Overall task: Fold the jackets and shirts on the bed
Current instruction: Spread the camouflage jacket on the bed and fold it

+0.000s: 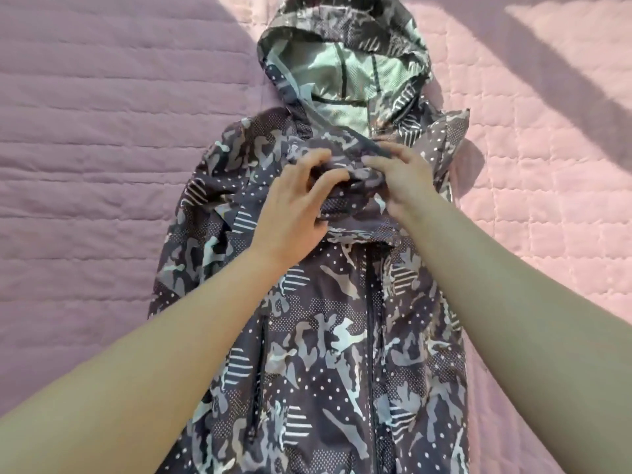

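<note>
Both forearms (pixel 164 343) reach over the pink quilted bed (pixel 85 165), where the camouflage jacket (pixel 325 336) lies flat, front up, its hood (pixel 345 63) pointing away from the person. At its chest the left hand (pixel 294 196) and right hand (pixel 400 186) each pinch a bunched fold of cloth. The thin shell fabric is probably light, limp and slippery. It is best held at the shoulders, seams or hem, then pressed flat.

Camouflage hooded jacket (pixel 328 336) on pink quilt (pixel 85 165), bunched chest fabric in left hand (pixel 290 206) and right hand (pixel 400 181)
</note>
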